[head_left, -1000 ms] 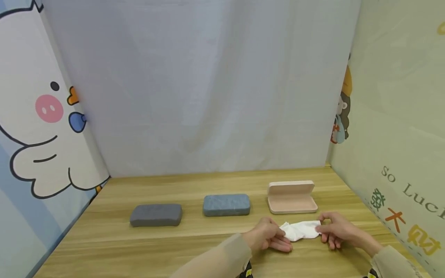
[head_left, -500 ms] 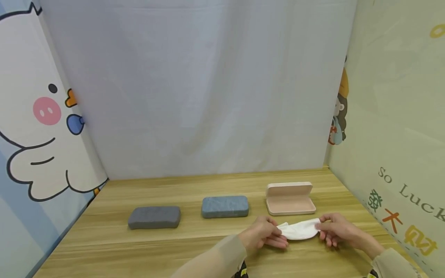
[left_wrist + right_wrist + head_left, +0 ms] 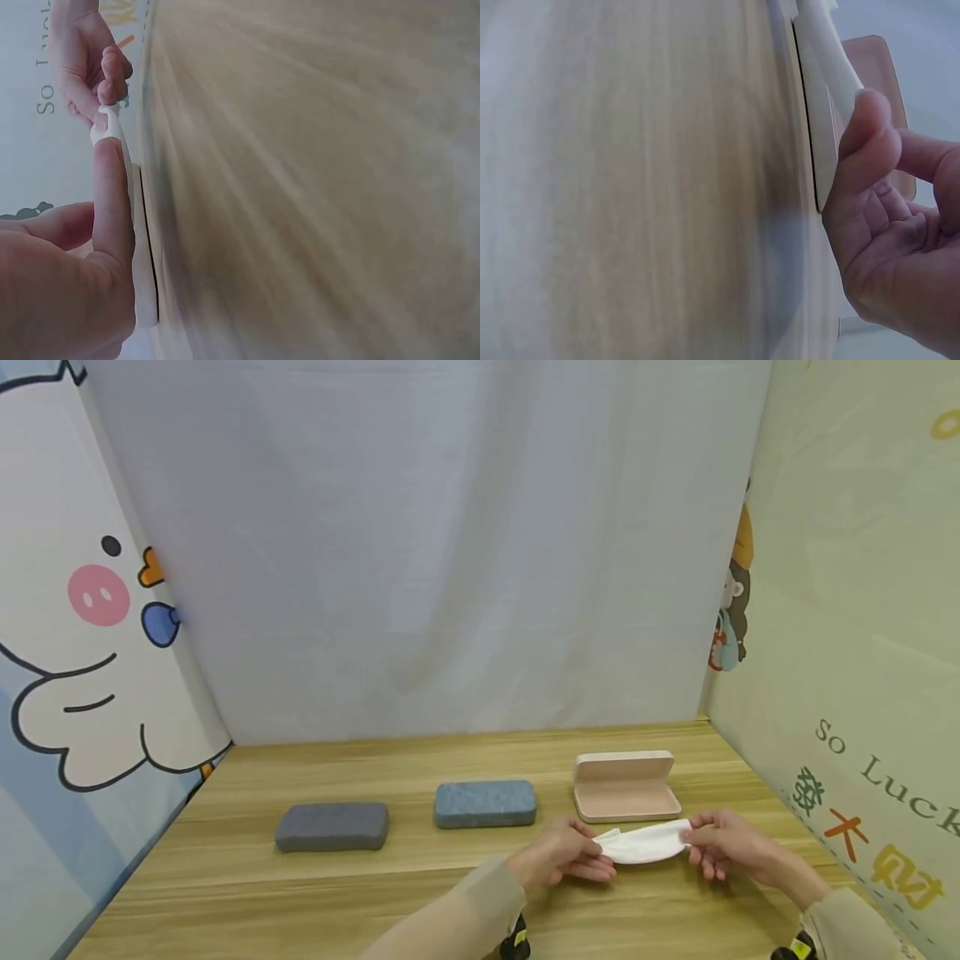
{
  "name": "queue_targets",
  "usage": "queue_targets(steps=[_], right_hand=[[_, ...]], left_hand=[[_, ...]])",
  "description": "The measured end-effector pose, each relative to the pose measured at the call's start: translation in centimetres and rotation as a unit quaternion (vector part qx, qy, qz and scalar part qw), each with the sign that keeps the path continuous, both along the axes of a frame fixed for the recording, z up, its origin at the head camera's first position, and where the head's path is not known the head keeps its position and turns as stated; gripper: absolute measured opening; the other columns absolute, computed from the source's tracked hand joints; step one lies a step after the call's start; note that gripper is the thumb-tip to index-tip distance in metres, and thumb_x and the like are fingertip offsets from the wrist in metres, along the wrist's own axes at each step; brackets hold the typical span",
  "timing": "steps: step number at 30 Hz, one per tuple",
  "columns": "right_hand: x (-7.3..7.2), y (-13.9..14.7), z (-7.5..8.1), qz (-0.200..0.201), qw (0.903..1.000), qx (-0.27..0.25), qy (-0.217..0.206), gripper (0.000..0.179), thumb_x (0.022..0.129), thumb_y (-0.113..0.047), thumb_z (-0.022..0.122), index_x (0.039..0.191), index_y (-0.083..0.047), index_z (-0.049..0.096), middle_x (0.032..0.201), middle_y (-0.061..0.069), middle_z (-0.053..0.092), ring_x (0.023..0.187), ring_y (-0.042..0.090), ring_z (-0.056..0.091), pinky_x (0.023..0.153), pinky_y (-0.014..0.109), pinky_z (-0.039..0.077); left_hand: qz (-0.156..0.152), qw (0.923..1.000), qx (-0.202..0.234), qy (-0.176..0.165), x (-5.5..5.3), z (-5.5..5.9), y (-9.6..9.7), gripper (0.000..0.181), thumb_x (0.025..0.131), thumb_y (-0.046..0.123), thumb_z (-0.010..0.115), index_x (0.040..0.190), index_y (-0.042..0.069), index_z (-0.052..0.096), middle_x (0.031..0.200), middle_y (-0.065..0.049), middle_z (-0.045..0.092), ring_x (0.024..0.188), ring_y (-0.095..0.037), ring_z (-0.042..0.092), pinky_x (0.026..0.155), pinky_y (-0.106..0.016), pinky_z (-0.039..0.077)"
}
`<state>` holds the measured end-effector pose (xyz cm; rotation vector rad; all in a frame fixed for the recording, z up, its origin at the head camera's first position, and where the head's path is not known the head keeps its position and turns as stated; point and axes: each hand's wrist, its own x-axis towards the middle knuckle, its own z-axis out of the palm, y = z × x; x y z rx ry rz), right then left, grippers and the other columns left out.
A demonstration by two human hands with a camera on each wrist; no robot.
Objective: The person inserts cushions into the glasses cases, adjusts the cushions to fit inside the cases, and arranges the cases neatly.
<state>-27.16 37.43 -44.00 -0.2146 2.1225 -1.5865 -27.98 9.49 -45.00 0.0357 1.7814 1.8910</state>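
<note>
A folded white cloth (image 3: 647,844) is stretched between both hands, just in front of an open pale pink glasses case (image 3: 627,806). Its left end is pinched by my left hand (image 3: 566,853), thumb on top and the other fingers extended beneath. The right end is gripped between thumb and fingers of my right hand (image 3: 729,847). In the right wrist view the cloth (image 3: 831,49) runs up from the pinching fingertips, with the pink case (image 3: 874,75) behind it. The left wrist view shows the cloth (image 3: 109,126) reaching the right hand (image 3: 86,64). Whether the cloth touches the table is unclear.
A blue closed glasses case (image 3: 485,804) lies left of the pink one, and a dark grey closed case (image 3: 332,827) farther left. All stand on a wood-grain table (image 3: 390,910). A pale curtain (image 3: 450,568) hangs behind; printed panels (image 3: 847,693) flank the sides.
Between the hands the cloth has gone from crumpled to smooth and taut. Both hands have moved slightly up and forward with it, nearer the pink case.
</note>
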Motion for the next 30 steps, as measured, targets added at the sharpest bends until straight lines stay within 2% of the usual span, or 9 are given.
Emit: queue_targets(steps=[6,12,20,30], right_hand=[[-0.2,0.1,0.4,-0.001,1.0,0.0,0.007,0.017,0.099,-0.019,0.053,0.098,-0.003,0.048,0.069,-0.005,0.064,0.053,0.003,0.057,0.047,0.015,0.048],[-0.6,0.2,0.6,-0.012,0.9999,0.004,0.01,0.016,0.099,-0.018,0.052,0.096,-0.003,0.05,0.069,-0.004,0.063,0.053,0.003,0.057,0.047,0.015,0.048],[-1.7,0.3,1.5,-0.012,0.9995,0.008,0.028,0.016,0.099,-0.016,0.051,0.098,-0.001,0.05,0.069,-0.004,0.063,0.053,0.003,0.057,0.047,0.015,0.048],[-3.8,-0.5,1.4,-0.023,0.9988,0.02,0.038,0.016,0.1,-0.018,0.05,0.096,-0.003,0.048,0.07,-0.005,0.063,0.054,0.003,0.057,0.049,0.015,0.047]], left_hand=[[-0.006,0.9998,0.018,0.009,-0.5,0.2,0.0,0.014,0.089,-0.01,0.055,0.091,0.002,0.048,0.091,-0.035,0.068,0.087,-0.043,0.07,0.068,-0.038,0.063],[0.002,0.9996,0.024,0.018,-1.1,0.4,0.1,0.014,0.089,-0.01,0.055,0.091,0.002,0.048,0.094,-0.036,0.067,0.089,-0.044,0.07,0.069,-0.038,0.063],[0.013,0.9995,0.024,0.018,-2.5,0.5,0.6,0.016,0.088,-0.011,0.055,0.092,0.002,0.047,0.09,-0.035,0.068,0.078,-0.037,0.073,0.066,-0.037,0.063],[0.039,0.9959,-0.013,0.08,-4.5,0.3,1.0,0.014,0.087,-0.013,0.052,0.093,-0.001,0.048,0.082,-0.033,0.069,0.057,-0.022,0.068,0.059,-0.034,0.062]])
